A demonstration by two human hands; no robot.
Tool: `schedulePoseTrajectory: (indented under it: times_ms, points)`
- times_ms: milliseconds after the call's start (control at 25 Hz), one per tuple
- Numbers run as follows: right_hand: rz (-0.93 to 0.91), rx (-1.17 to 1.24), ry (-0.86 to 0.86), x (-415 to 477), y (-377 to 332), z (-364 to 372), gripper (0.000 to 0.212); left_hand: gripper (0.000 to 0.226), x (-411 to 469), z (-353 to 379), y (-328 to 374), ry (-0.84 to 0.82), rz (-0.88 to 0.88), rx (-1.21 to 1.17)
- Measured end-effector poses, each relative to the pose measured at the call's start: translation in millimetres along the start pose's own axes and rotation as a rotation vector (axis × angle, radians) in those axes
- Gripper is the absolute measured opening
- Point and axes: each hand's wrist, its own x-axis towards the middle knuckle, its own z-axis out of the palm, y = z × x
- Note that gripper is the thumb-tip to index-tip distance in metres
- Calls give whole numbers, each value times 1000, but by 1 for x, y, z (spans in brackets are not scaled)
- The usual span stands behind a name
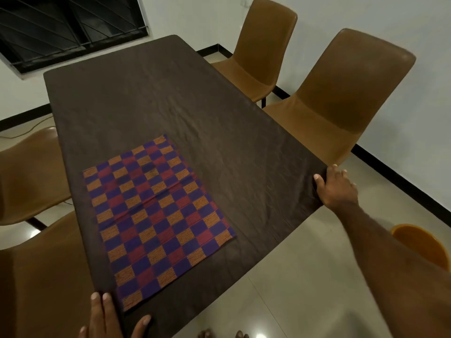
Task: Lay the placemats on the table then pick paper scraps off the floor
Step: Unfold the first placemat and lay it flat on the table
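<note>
Right hand (pixel 336 189) grips the near right corner of the tablecloth (pixel 170 93), fingers curled over its edge. Left hand (pixel 107 318), partly cut off below, rests straight-fingered at the near left corner. Placemat (pixel 156 215), checked purple, red and orange, lies flat near-left, creased across.

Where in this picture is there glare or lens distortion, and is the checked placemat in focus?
Head view: glare spots shine on the glossy beige floor tiles; the wide lens bows the brown-clothed table edges and tan moulded chairs; the purple-orange checked placemat looks sharp.

Head view, downward over table (pixel 158 93)
</note>
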Motion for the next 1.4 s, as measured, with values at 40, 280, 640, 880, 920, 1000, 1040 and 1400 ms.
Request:
schedulePoseTrajectory:
  times_ms: [40,280,640,880,920,1000,1040,1400]
  points:
    - [2,-4,0,-2,2,1,69,112,2,-4,1,-84,-60,10]
    - [6,-27,-19,-10,11,-4,71,97,-3,11,-6,133,57,112]
    - [52,4,-55,-17,8,-14,71,83,-2,27,-7,179,102,-231]
    - [47,-28,3,-33,7,-28,77,119,0,35,-17,671,279,-112]
    - [32,-27,34,-39,3,-32,77,114,1,24,-8,732,372,-128]
    - [-12,-7,96,-53,-10,-43,76,104,-1,-6,26,784,567,-132]
    - [-39,4,126,-62,-19,-49,75,100,-4,-20,49,803,648,-133]
    - [-66,53,271,-149,-32,-85,76,93,-98,-24,211,913,1132,-26]
